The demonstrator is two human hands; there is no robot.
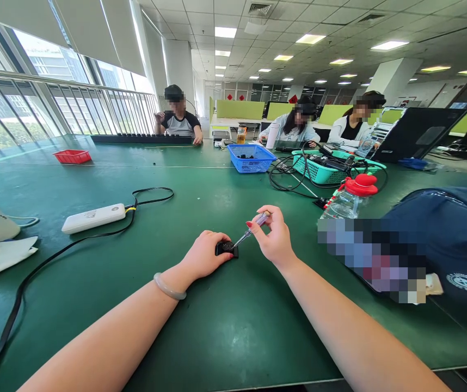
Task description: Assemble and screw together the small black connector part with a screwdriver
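A small black part (226, 248) lies on the green table (233, 337) near the middle of the view. My left hand (207, 253) is closed round it, thumb on the near side and fingers on the far side. A bracelet circles my left wrist. My right hand (275, 237) pinches the handle of a screwdriver (250, 231) with a clear, purplish handle. The screwdriver slants down to the left, and its tip meets the black part at its right side. Whether the tip sits in a screw is too small to tell.
A white power strip (93, 218) with a black cable lies left. Farther back are a red tray (72, 157), a blue basket (251, 158) and a green basket (327, 171) with cables. A bottle (348, 198) and a dark blue bag (449, 234) stand right. Three people sit across the table.
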